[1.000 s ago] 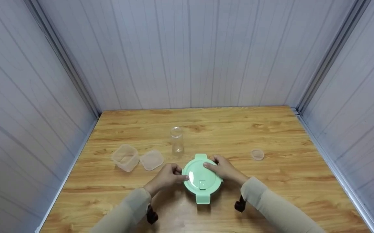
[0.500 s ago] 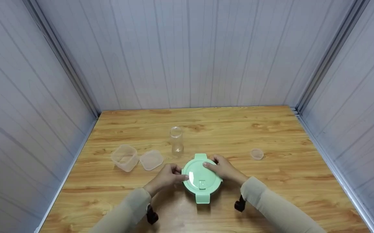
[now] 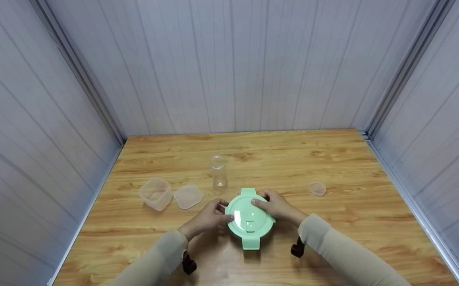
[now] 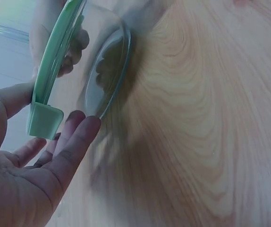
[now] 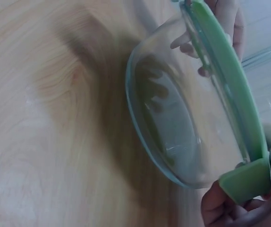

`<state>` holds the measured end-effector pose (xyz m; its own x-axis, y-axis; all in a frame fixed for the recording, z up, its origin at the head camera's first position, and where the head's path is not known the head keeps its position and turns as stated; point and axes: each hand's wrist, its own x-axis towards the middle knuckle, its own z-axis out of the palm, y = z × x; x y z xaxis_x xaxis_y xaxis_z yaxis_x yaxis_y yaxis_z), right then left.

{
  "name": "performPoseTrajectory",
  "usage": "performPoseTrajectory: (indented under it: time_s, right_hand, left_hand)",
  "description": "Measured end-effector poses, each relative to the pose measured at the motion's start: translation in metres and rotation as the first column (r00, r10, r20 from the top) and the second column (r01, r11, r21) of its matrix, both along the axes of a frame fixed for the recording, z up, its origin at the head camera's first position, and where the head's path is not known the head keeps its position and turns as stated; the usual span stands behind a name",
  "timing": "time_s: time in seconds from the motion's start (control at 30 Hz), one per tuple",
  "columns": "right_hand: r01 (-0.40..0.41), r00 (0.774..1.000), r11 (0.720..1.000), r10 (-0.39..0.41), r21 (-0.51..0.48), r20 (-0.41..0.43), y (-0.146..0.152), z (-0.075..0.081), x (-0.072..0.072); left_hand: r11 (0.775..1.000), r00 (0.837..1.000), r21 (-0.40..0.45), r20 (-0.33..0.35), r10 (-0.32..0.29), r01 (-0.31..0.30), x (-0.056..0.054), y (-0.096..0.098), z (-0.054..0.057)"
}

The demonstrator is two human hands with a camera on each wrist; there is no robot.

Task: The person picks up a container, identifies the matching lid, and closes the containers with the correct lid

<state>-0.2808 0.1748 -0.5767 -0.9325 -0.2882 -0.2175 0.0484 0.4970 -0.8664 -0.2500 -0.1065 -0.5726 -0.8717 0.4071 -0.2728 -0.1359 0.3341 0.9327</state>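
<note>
A round glass food container [image 5: 173, 113] with a light-green locking lid [image 3: 251, 218] stands near the front of the table, between both hands. My left hand [image 3: 207, 218] holds its left side, thumb on the lid's edge, fingers spread below. In the left wrist view, a side flap [image 4: 46, 120] sticks out between thumb and fingers, and the fingertips lie right by the glass. My right hand [image 3: 279, 208] grips the right side, thumb on top of the lid; in the right wrist view its fingers curl under another flap [image 5: 246, 182]. The front flap [image 3: 251, 244] juts outward.
Behind the container stands a clear glass cylinder [image 3: 218, 172]. To the left are a translucent square tub [image 3: 156, 194] and its flat lid [image 3: 188, 196]. A small clear round piece [image 3: 317, 189] lies at the right. Pale panel walls [image 3: 229, 67] enclose the wooden table [image 3: 277, 155].
My left fingers have spread slightly at the container's side. The right hand keeps its hold, and the container stays in place. The head view has shifted a little.
</note>
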Motion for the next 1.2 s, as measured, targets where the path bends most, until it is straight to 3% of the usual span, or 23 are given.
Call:
performPoseTrajectory:
  time_s: [0.17,0.37,0.8,1.0,1.2]
  right_hand:
    - [-0.024,0.997,0.999,0.022,0.034,0.068,0.002,0.007,-0.003]
    - [-0.054,0.998,0.995,0.050,0.087,0.046,0.001,0.013,-0.014]
    - [-0.148,0.988,0.988,0.147,0.031,0.044,-0.004,0.023,-0.036]
    - [-0.202,0.978,0.978,0.199,0.045,0.059,-0.005,0.024,-0.043]
    - [-0.199,0.978,0.978,0.195,0.054,0.067,-0.004,0.026,-0.043]
  left_hand:
    - [1.000,1.000,0.028,-0.019,-0.003,0.004,0.004,0.003,-0.002]
    - [1.000,0.999,0.008,-0.038,0.002,-0.002,0.006,0.004,-0.001]
    - [1.000,1.000,0.026,0.001,0.001,-0.001,0.002,0.004,-0.003]
    - [1.000,1.000,0.015,-0.017,-0.008,0.008,0.002,0.005,-0.002]
    - [1.000,0.998,0.016,-0.056,-0.012,0.013,0.000,0.004,-0.002]
